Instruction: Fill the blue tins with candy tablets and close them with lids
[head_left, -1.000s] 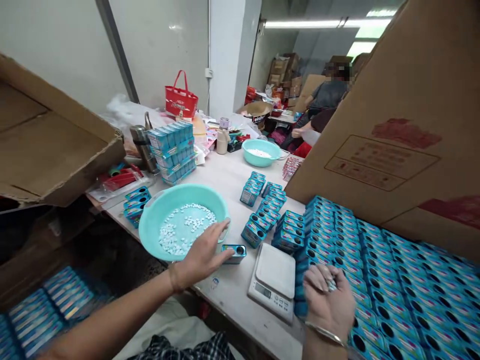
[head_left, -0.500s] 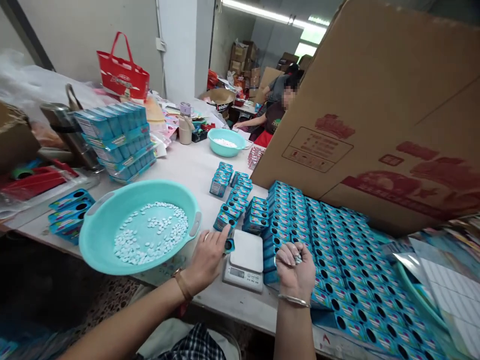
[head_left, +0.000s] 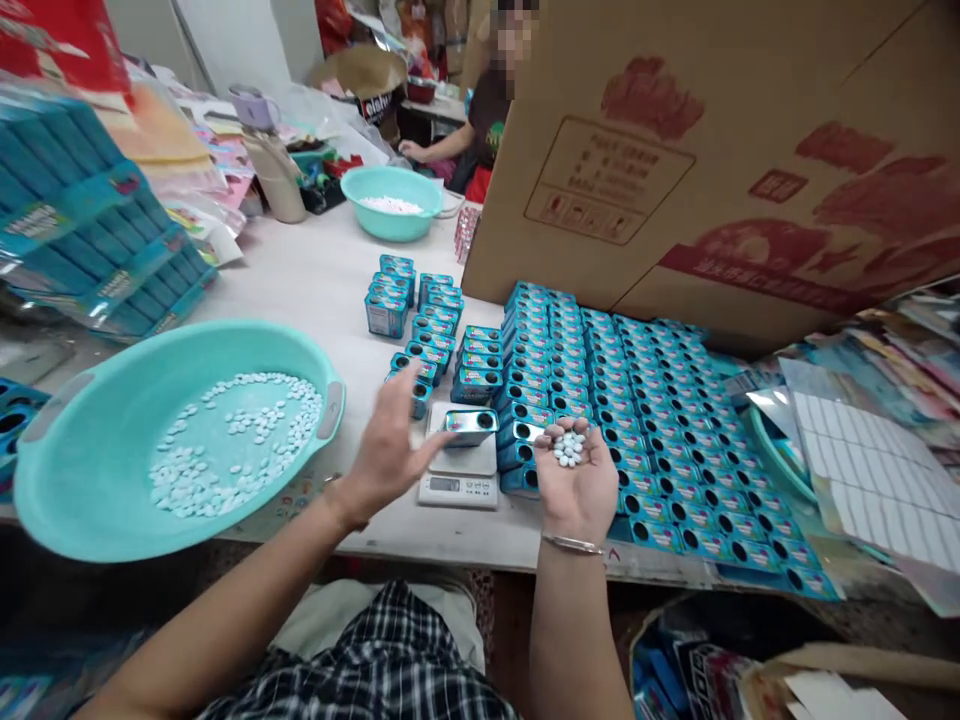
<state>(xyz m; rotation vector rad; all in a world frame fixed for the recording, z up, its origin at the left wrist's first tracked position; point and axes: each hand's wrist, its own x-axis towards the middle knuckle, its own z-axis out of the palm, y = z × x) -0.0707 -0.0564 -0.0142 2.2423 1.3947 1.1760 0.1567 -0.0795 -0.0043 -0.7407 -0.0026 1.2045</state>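
My right hand (head_left: 577,495) lies palm up, cupped around a small heap of pale blue-white tablets (head_left: 570,448), beside the scale. A blue box (head_left: 471,426) with a dark round hole in its top stands on the white digital scale (head_left: 458,491); the display is too small to read. My left hand (head_left: 384,450), slightly blurred, is open with thumb and fingers apart, just left of that box. Left of it, a large turquoise basin (head_left: 67,510) holds many loose tablets (head_left: 187,480). Rows of similar blue boxes (head_left: 637,440) fill the table at right.
Smaller blue box groups (head_left: 431,340) stand behind the scale. A large cardboard box (head_left: 720,200) leans behind the rows. Farther back are a second basin (head_left: 397,225), a tumbler (head_left: 274,175) and another person (head_left: 487,120). Wrapped blue packs (head_left: 97,220) are stacked at left.
The blue box that was by my left hand now stands on the scale, and that hand has let go. My right hand has opened from a fist, showing the tablets. The view has tilted down.
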